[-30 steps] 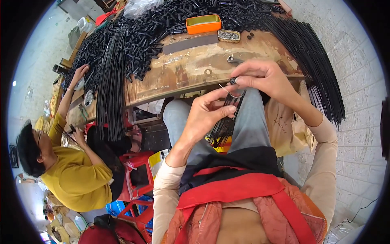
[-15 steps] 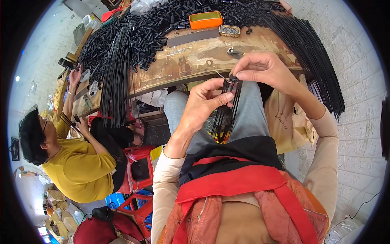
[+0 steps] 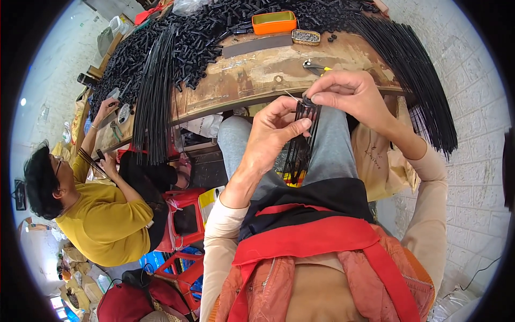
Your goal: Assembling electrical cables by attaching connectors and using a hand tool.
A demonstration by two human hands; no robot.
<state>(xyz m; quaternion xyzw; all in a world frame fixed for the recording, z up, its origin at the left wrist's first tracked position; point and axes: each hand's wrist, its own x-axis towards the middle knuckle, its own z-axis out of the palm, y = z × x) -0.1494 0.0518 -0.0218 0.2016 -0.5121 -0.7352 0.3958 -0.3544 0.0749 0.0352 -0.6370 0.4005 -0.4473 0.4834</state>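
Note:
A bundle of thin black umbrella ribs (image 3: pixel 298 155) hangs upright between my knees. My left hand (image 3: pixel 274 133) is closed round its upper part, thumb and fingers pinching the ribs. At the top of the bundle sits a small round black plastic piece (image 3: pixel 307 102). The fingertips of my right hand (image 3: pixel 347 96) are pinched together at that piece, its other fingers curled. A fine wire end (image 3: pixel 291 95) sticks out to the left above my left fingers. What exactly lies between my right fingertips is partly hidden.
Pliers (image 3: pixel 315 67) lie on the wooden bench (image 3: pixel 252 80). Behind are an orange tray (image 3: pixel 274 23), a small basket of metal bits (image 3: pixel 306 37) and heaped black tubes (image 3: pixel 188 48). Long black rods (image 3: pixel 413 80) overhang the bench at right, more (image 3: pixel 154 102) at left. A person in yellow (image 3: pixel 102 220) works at left.
My hands stay at the top of the ribs with almost the same grip. The co-worker's raised hand has come down to the bench, beside the small dish. The view has shifted slightly.

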